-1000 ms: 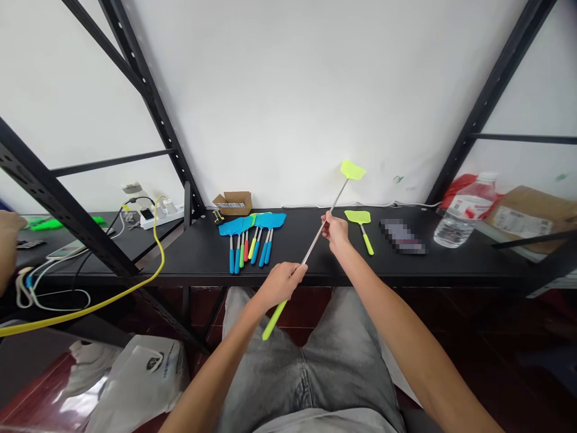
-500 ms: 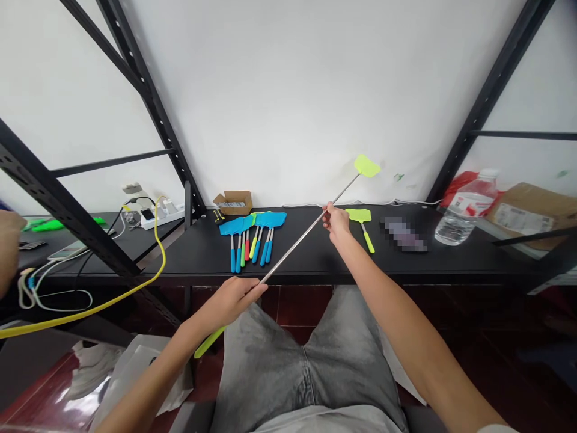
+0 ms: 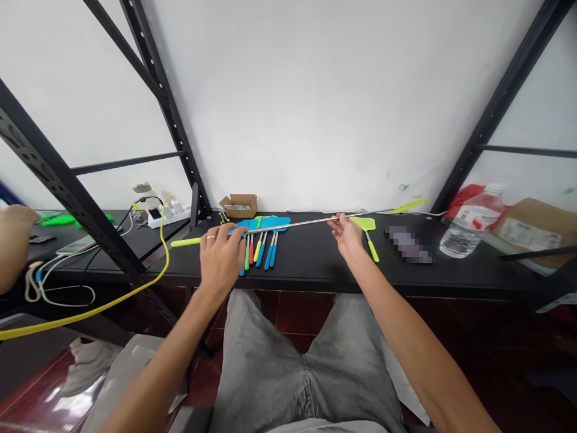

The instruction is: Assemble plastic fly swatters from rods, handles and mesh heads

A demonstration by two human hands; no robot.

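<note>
A yellow-green telescopic fly swatter (image 3: pixel 293 225), its metal rod drawn out long, lies nearly level across both hands above the desk. My left hand (image 3: pixel 222 249) is closed around the rod close to the yellow-green handle. My right hand (image 3: pixel 346 233) pinches the rod farther along, and the swatter's head, seen edge-on, is out to the right. Below my left hand lie several short fly swatters (image 3: pixel 270 240) with blue, green, red and yellow handles, partly hidden by it. Another yellow-green fly swatter (image 3: pixel 367 233) rests on the desk just right of my right hand.
On the black desk (image 3: pixel 311 258) stand a small open cardboard box (image 3: pixel 241 206), a blurred-out object (image 3: pixel 408 243), a water bottle (image 3: pixel 473 222) and a parcel (image 3: pixel 534 231). A yellow cable (image 3: pixel 164 252) hangs at left, near a power strip (image 3: pixel 169 215). Another person's arm (image 3: pixel 15 246) shows far left.
The long swatter has swung from a steep diagonal to nearly level. My left hand rose from over my lap to above the desk, and the swatter's head dropped and moved right.
</note>
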